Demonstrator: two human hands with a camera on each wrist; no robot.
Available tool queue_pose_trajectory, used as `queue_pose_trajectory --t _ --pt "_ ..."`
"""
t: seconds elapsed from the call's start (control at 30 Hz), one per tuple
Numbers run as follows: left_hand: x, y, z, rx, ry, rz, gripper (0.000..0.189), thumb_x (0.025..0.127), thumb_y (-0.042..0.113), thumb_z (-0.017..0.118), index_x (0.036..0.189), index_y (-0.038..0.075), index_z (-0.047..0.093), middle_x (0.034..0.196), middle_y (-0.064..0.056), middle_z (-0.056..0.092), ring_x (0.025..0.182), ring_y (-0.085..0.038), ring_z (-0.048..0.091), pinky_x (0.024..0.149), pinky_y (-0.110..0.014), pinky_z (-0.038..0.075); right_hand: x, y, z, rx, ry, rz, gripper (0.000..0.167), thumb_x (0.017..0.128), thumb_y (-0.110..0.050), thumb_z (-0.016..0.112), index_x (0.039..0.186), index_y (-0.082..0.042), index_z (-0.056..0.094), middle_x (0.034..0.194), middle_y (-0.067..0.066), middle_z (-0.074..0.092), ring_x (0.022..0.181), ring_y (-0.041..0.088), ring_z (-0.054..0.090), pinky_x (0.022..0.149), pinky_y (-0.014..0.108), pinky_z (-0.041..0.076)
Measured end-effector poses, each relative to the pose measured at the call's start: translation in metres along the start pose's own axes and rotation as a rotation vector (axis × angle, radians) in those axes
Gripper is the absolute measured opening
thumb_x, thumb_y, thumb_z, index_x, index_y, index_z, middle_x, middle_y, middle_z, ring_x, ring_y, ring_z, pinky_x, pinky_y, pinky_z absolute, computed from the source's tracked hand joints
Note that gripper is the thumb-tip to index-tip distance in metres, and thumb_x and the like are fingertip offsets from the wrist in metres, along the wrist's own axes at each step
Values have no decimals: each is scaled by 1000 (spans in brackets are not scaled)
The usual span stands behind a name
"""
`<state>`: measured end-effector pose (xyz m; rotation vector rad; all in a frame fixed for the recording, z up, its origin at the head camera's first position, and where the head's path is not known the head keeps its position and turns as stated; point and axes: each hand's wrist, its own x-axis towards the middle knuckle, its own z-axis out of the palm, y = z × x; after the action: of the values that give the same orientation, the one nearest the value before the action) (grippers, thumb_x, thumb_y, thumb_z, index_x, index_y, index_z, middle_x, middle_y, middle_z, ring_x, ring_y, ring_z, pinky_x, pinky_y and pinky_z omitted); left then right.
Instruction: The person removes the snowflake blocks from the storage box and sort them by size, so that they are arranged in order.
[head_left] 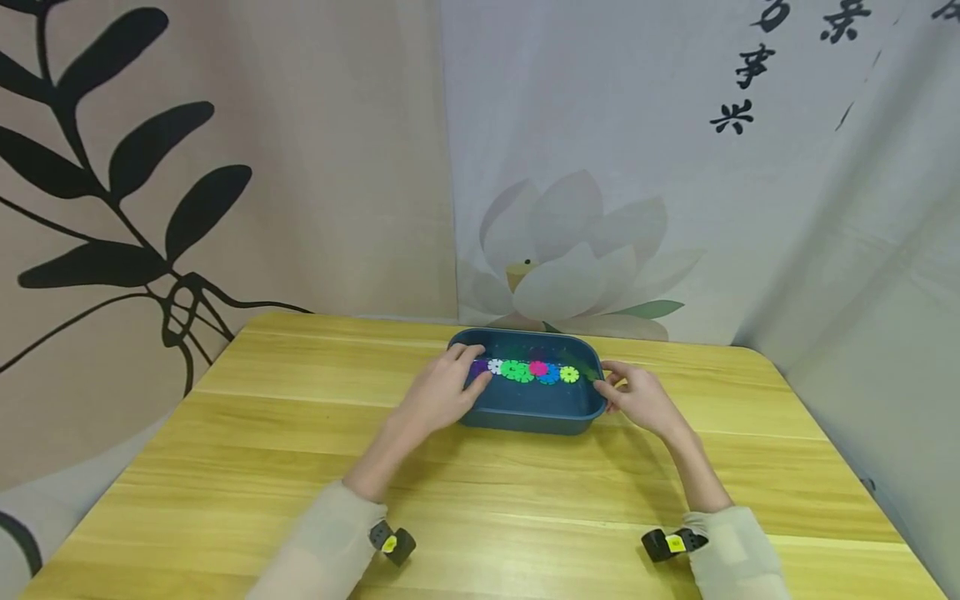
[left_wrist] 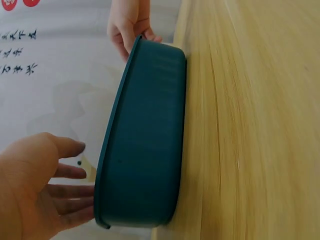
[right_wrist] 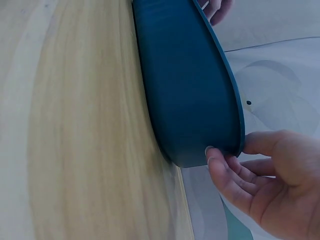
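A dark blue plastic bin (head_left: 525,422) stands on the wooden table. Inside it, several colourful snowflake discs (head_left: 517,372) lie in a row: purple, white, green, pink, blue and yellow. My left hand (head_left: 437,392) is over the bin's left end, fingers extended and thumb spread above the interior. In the left wrist view that hand (left_wrist: 35,185) has its fingers by the rim. At the right end my right hand (head_left: 640,400) pinches the rim; the right wrist view shows its thumb at the rim and fingers (right_wrist: 230,182) curled against the outer wall.
The wooden table (head_left: 300,467) reaches to a hanging cloth (head_left: 352,167) behind the bin, printed with leaves, a lotus and characters. More cloth (head_left: 885,275) hangs along the right side. Black cameras (head_left: 401,546) are strapped to both wrists.
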<state>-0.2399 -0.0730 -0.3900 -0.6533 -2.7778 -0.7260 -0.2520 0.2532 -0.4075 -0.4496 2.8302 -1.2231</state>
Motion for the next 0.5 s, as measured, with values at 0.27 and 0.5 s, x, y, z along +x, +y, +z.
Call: queue_pose_trajectory --t 0.27,0.5 --pt "15 5 13 -62 -76 -59 52 102 26 61 143 -4 48 141 -24 52 130 -38 53 108 -49 43 0 -1 -1 -19 -22 0 47 102 -8 58 141 15 44 96 20 65 66 28 70 82 49 56" --pt "31 5 25 -179 -127 -144 53 100 22 62 144 -3 45 143 -25 50 129 -39 52 108 -53 41 -1 -2 -2 -24 -36 2 48 102 -8 57 142 15 43 96 17 65 67 28 71 84 51 55"
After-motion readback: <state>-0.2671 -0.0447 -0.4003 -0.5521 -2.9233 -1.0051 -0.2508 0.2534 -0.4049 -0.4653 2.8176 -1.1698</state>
